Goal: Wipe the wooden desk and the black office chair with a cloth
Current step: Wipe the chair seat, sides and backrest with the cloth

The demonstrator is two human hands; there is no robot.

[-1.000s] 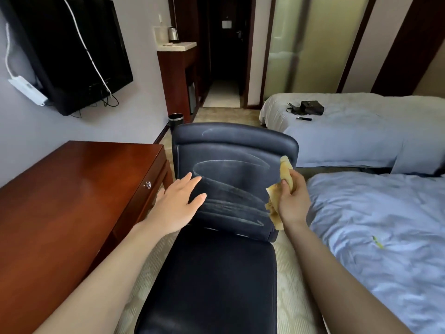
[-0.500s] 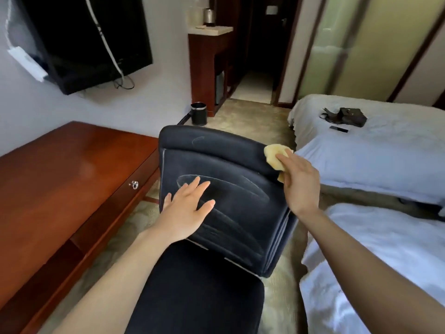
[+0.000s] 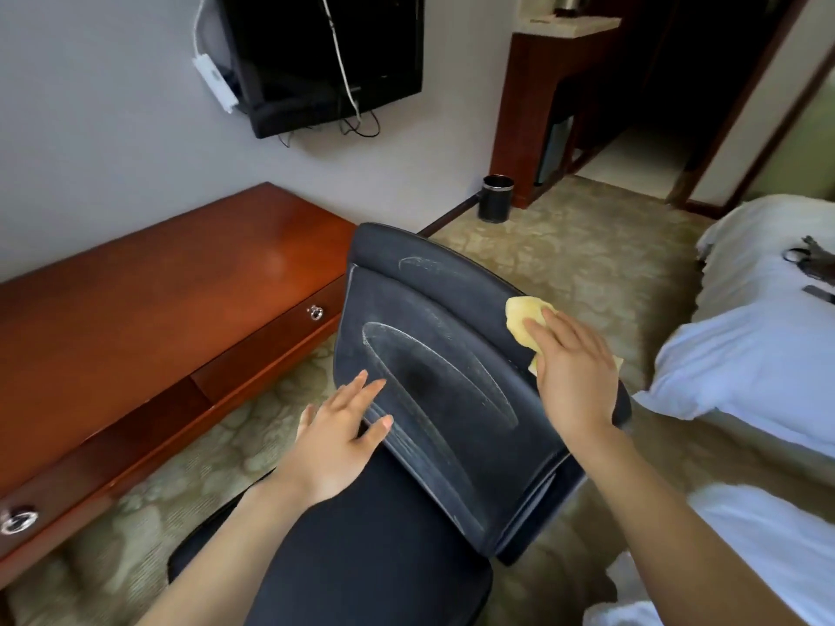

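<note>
At frame centre, the flat-fingered right hand (image 3: 571, 377) presses a crumpled yellow cloth (image 3: 524, 325) against the black padded office chair's (image 3: 433, 386) streaked backrest; the left hand (image 3: 336, 438), fingers spread, rests there.

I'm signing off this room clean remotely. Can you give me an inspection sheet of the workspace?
Surface: desk is glossy reddish wood, with drawer knobs on its front.
Job's things: yellow cloth on the right edge of the chair back, which shows pale streaks.
Clutter: dark things on the bed.
Hands: left hand flat on the chair back, fingers straight; right hand pressing the cloth.
Cables: white cable hangs across the TV; white box on the wall beside it.
Surroundings: patterned carpet, black bin by the wall.
</note>
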